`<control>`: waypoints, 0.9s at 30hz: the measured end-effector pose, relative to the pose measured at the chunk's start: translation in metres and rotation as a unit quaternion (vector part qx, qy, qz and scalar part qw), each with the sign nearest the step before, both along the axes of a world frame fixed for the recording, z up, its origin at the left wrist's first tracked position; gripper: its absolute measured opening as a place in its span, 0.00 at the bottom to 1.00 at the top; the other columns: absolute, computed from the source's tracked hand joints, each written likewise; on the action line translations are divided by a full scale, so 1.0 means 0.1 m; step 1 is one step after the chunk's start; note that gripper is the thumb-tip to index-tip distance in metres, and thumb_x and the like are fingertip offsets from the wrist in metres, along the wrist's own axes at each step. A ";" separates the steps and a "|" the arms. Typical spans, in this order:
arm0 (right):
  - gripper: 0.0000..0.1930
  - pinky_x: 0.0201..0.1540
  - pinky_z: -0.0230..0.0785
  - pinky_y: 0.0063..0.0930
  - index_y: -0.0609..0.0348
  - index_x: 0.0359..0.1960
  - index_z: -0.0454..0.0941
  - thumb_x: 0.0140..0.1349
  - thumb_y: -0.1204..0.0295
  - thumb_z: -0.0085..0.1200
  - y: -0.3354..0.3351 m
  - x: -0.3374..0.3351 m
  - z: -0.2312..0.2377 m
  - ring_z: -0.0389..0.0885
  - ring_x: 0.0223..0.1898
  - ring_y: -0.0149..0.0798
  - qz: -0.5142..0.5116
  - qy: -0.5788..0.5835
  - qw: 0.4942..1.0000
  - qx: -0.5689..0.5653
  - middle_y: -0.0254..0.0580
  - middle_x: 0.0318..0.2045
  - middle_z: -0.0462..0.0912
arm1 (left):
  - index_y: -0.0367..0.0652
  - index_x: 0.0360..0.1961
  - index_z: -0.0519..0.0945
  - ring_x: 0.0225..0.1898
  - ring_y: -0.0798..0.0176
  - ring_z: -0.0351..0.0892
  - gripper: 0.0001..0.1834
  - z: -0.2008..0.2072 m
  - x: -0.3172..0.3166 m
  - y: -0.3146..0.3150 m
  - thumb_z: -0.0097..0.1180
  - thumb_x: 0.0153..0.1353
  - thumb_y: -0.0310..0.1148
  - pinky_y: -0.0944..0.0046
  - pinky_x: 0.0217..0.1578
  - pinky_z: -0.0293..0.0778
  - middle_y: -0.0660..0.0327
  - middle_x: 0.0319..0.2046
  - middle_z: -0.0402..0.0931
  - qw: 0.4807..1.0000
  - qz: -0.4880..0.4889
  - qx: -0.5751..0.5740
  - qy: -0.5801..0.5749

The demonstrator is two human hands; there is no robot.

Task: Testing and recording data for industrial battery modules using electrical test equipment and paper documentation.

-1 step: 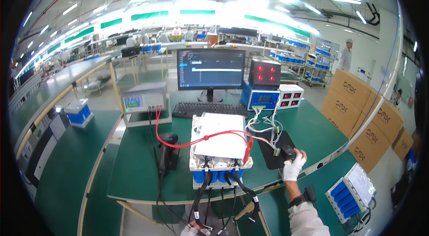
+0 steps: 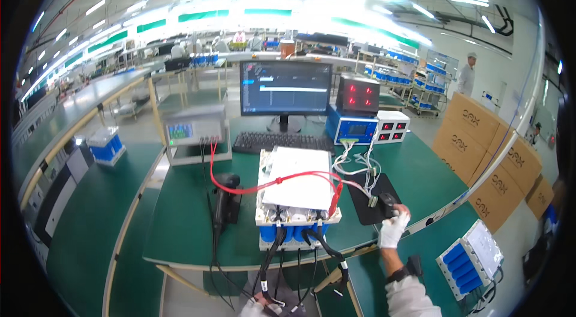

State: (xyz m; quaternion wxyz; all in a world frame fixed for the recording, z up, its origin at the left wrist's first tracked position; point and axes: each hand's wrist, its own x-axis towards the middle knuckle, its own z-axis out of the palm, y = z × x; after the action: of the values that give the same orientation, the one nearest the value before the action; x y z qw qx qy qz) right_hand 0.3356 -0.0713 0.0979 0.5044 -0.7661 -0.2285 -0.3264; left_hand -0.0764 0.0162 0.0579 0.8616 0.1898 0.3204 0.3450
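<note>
A battery pack of blue cells [image 2: 268, 233] in a white frame stands on the green bench, a white sheet [image 2: 297, 180] over its top. Black cables [image 2: 277, 251] hang from its near side. At the lower edge, my left hand [image 2: 257, 306], in a white fingerless glove, is closed around a black cable; the picture's edge cuts it off. My right hand [image 2: 393, 230], gloved alike, has curled fingers at the near side of a black computer mouse [image 2: 389, 200] on a dark mat [image 2: 363, 204]. A red lead [image 2: 279, 181] crosses the sheet to a red clip [image 2: 336, 198].
Behind the pack stand a keyboard [image 2: 282, 142], a monitor [image 2: 285, 90], a grey meter [image 2: 191, 131], a blue tester [image 2: 351, 129] and red-digit displays [image 2: 359, 95]. A barcode scanner [image 2: 225, 200] stands left. Another pack [image 2: 467, 263] and cartons [image 2: 480, 149] are right; a person [image 2: 466, 74] stands beyond.
My right fingers have curled in and drawn back slightly at the mouse. The whole view has shifted a little; my left hand stays at the cables.
</note>
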 end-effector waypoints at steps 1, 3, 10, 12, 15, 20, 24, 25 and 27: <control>0.24 0.49 0.67 0.29 0.60 0.49 0.69 0.47 0.90 0.41 -0.01 -0.22 -0.06 0.73 0.46 0.43 0.103 0.125 0.981 0.104 0.48 0.48 0.70 | 0.43 0.40 0.70 0.34 0.56 0.75 0.08 -0.07 -0.01 0.02 0.52 0.65 0.34 0.57 0.35 0.75 0.49 0.35 0.75 1.000 0.002 -0.001 -0.021; 0.21 0.44 0.71 0.25 0.61 0.48 0.68 0.52 0.89 0.44 -0.02 -0.92 -0.04 0.76 0.41 0.38 0.231 0.275 0.901 0.242 0.45 0.45 0.73 | 0.42 0.40 0.73 0.30 0.56 0.75 0.11 -0.21 0.03 0.06 0.53 0.64 0.38 0.58 0.32 0.74 0.52 0.31 0.76 1.000 0.006 0.014 -0.012; 0.16 0.34 0.71 0.26 0.63 0.50 0.66 0.67 0.65 0.50 -0.18 -2.45 -0.34 0.77 0.34 0.36 0.468 0.670 0.561 0.130 0.45 0.42 0.76 | 0.34 0.52 0.67 0.41 0.51 0.77 0.20 -0.07 0.14 0.07 0.54 0.59 0.25 0.53 0.48 0.73 0.50 0.39 0.75 0.998 -0.015 0.052 -0.026; 0.16 0.29 0.68 0.27 0.62 0.43 0.71 0.67 0.60 0.50 -0.20 -2.59 -0.30 0.76 0.31 0.37 0.497 0.755 0.424 0.062 0.46 0.38 0.77 | 0.34 0.51 0.68 0.42 0.53 0.77 0.18 -0.12 0.11 0.03 0.54 0.59 0.24 0.57 0.45 0.74 0.50 0.38 0.75 0.999 -0.018 0.051 0.009; 0.14 0.26 0.64 0.24 0.61 0.37 0.72 0.69 0.60 0.47 -0.25 -2.70 -0.51 0.74 0.26 0.35 0.534 0.725 0.429 0.073 0.46 0.34 0.78 | 0.35 0.47 0.71 0.37 0.64 0.75 0.13 0.00 0.06 -0.02 0.52 0.62 0.27 0.67 0.40 0.72 0.60 0.32 0.74 0.991 -0.025 0.095 0.090; 0.13 0.21 0.56 0.20 0.58 0.35 0.71 0.70 0.60 0.44 -0.37 -2.55 -0.46 0.66 0.20 0.26 0.525 0.700 0.484 -0.027 0.40 0.23 0.78 | 0.38 0.46 0.70 0.31 0.73 0.70 0.11 0.32 -0.36 0.45 0.52 0.65 0.29 0.74 0.35 0.67 0.65 0.33 0.71 0.951 0.083 0.258 0.150; 0.09 0.26 0.61 0.19 0.58 0.34 0.75 0.67 0.65 0.49 -0.32 -2.58 -0.42 0.69 0.23 0.24 0.533 0.633 0.535 -0.173 0.33 0.23 0.78 | 0.36 0.47 0.70 0.36 0.65 0.70 0.19 -0.14 -0.81 0.69 0.58 0.55 0.26 0.66 0.41 0.68 0.61 0.35 0.70 0.745 0.146 0.432 0.487; 0.07 0.29 0.63 0.20 0.59 0.33 0.74 0.65 0.68 0.52 -0.30 -2.56 -0.47 0.70 0.25 0.26 0.543 0.615 0.531 -0.212 0.36 0.27 0.80 | 0.35 0.48 0.70 0.39 0.62 0.71 0.22 -0.19 -0.79 0.69 0.59 0.51 0.25 0.64 0.43 0.68 0.59 0.36 0.70 0.504 0.179 0.572 0.622; 0.06 0.31 0.65 0.22 0.58 0.33 0.75 0.63 0.69 0.52 -0.28 -2.56 -0.45 0.71 0.26 0.26 0.551 0.567 0.566 -0.234 0.35 0.25 0.78 | 0.35 0.48 0.70 0.43 0.60 0.70 0.24 -0.11 -0.61 0.46 0.60 0.48 0.24 0.62 0.45 0.68 0.55 0.40 0.70 0.571 0.148 0.560 0.582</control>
State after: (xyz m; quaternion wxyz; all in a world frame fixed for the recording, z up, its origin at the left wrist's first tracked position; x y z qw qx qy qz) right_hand 0.0794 -0.0997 0.0528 0.4158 -0.6105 -0.3419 0.5809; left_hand -0.1373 0.0625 0.0469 0.1479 0.7442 0.5196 0.3927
